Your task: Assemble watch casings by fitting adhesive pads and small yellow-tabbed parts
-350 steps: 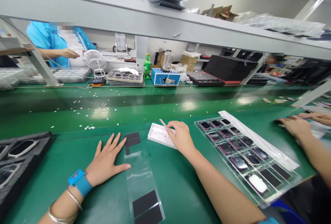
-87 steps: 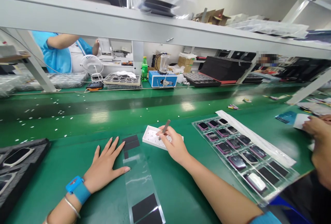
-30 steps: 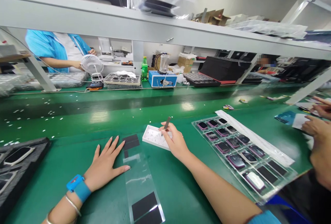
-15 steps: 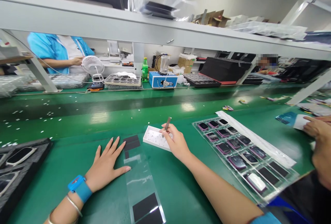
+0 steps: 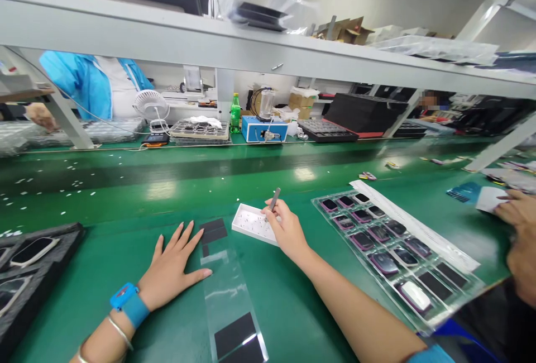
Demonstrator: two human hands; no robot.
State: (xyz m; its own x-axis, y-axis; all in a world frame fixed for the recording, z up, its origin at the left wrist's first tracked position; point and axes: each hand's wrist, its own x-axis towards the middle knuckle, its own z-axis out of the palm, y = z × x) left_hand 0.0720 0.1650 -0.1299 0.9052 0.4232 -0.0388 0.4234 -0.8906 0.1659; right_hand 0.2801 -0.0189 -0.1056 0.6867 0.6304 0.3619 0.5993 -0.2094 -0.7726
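From here I see my right hand (image 5: pixel 288 234) closed in a firm pinch on a slim dark tool (image 5: pixel 275 198), tip up, just over a shallow white tray (image 5: pixel 245 230) scattered with tiny specks. The tool looks light and stiff, best held where the fingers already have it. The specks look too small to pick up with bare fingers.

My left hand (image 5: pixel 173 265) lies flat and open, fingers spread and gripping nothing, beside a clear film strip (image 5: pixel 221 290) carrying black pads (image 5: pixel 213 230). That film should be thin and slippery, so I'd take it by a bare clear edge, not by a pad.

To the right sits a clear plastic tray (image 5: pixel 330 219) of dark, purple-rimmed pieces (image 5: pixel 379 233) that look fragile, and a co-worker's hands (image 5: pixel 517 223) work at the far right.

The surface is a green bench mat (image 5: pixel 268 318), glossy under the lights. Beyond it, under a long grey shelf (image 5: pixel 167 33), stand a small white fan (image 5: pixel 151 107), a green bottle (image 5: pixel 235 113) and a blue box (image 5: pixel 263 129) — a person in a blue smock (image 5: pixel 79 84) stands further left.
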